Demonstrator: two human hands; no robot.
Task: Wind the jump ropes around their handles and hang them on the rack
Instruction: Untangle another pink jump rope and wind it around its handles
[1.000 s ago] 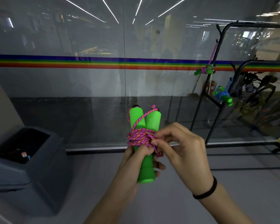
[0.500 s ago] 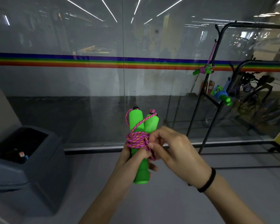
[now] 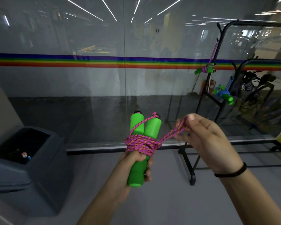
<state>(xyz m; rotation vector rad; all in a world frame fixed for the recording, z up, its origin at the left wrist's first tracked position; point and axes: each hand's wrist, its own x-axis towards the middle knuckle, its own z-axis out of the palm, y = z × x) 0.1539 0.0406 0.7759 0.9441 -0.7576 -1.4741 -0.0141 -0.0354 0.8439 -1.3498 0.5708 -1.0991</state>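
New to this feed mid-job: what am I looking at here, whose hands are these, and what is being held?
This is one view from a camera worn on a person's head, looking down at their bare hands; no machine. The left hand grips two green handles, pink rope wound round them. The right hand pinches a loop of that rope, pulled sideways. At right a black rack holds two wound ropes. A grey bin stands left.

Left hand (image 3: 135,161) holds wound handles (image 3: 143,127) — right hand (image 3: 206,140) pinches rope loop (image 3: 173,132).
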